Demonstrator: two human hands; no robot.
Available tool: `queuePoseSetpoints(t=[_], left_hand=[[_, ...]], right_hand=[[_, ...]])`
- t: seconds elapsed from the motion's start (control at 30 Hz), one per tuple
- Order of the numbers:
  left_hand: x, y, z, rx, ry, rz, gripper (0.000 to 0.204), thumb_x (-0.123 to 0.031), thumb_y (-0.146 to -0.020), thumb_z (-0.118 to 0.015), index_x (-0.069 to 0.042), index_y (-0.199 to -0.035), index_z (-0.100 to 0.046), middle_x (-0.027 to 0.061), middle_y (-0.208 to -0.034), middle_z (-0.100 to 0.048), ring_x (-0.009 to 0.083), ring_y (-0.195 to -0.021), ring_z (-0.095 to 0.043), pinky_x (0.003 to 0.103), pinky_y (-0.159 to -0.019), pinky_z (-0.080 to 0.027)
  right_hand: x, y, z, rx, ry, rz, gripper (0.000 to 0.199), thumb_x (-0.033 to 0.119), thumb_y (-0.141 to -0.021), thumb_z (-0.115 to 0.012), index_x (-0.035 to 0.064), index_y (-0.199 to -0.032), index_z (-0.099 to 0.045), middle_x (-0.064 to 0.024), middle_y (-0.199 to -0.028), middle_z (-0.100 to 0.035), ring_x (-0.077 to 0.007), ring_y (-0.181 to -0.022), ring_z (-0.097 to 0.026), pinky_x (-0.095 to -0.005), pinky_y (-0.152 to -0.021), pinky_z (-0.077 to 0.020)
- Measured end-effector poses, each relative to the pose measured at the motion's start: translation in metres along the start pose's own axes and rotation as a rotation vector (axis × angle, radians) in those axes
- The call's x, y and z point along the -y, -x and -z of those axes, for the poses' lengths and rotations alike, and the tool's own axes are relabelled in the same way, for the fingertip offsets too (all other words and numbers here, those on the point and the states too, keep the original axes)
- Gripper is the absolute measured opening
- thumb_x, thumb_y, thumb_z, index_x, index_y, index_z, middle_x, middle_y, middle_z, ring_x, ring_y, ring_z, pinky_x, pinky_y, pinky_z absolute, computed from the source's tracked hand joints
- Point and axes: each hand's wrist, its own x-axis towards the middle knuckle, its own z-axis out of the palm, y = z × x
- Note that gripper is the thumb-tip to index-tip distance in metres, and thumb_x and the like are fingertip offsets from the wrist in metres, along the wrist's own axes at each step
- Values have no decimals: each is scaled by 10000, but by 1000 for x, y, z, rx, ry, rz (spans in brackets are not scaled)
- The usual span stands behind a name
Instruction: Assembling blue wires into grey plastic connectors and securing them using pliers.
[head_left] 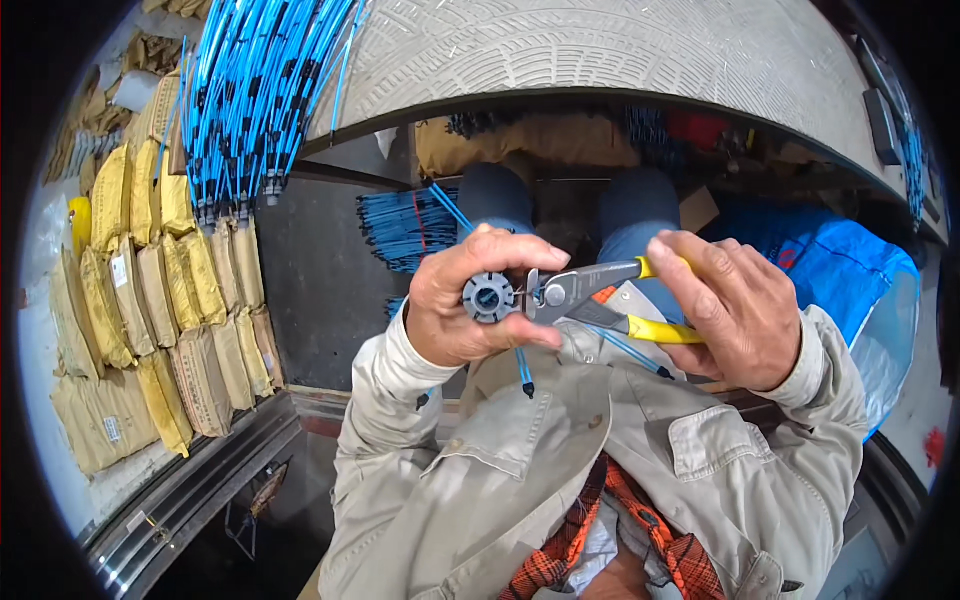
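My left hand (450, 290) is closed around a grey round notched part (488, 297) with a dark hole in its middle. Two thin blue lines with black tips (525, 380) show beneath my hands; where they begin is hidden. In my right hand (735, 310) I grip cutting pliers (590, 285) with yellow handles. Their jaws are at the right side of the grey part, between my left thumb and forefinger. Whether the jaws bite on anything is too small to tell.
Ahead curves a worktop (600, 50) with a grooved grey surface. Many blue lines with black ends (250, 110) hang over its left edge. More blue pieces (405, 225) lie stacked below. Yellow and brown packages (150, 290) stand at left, a blue bag (840, 270) at right.
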Motion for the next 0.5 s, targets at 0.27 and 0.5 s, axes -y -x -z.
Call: queuePoseSetpoints(t=[0.27,0.5], left_hand=[[-4,6,1,-14,36,72,555,-132,-502,-838,-27,-999,-616,72,-913,-617,128,-682,-495,235,-652,-422],[-2,4,11,180,21,16,548,-175,-492,-844,-28,-967,-614,68,-883,-610,129,-679,-485,230,-642,-420]], right_hand=[[-9,2,-22,-32,62,-75,539,155,-768,-657,-19,-1227,-437,-185,-1040,-541,-163,-651,-510,-272,-588,-462],[-9,-4,-6,160,-69,-14,494,151,-720,-677,23,-1162,-498,-159,-1004,-534,-182,-689,-514,-273,-594,-456]])
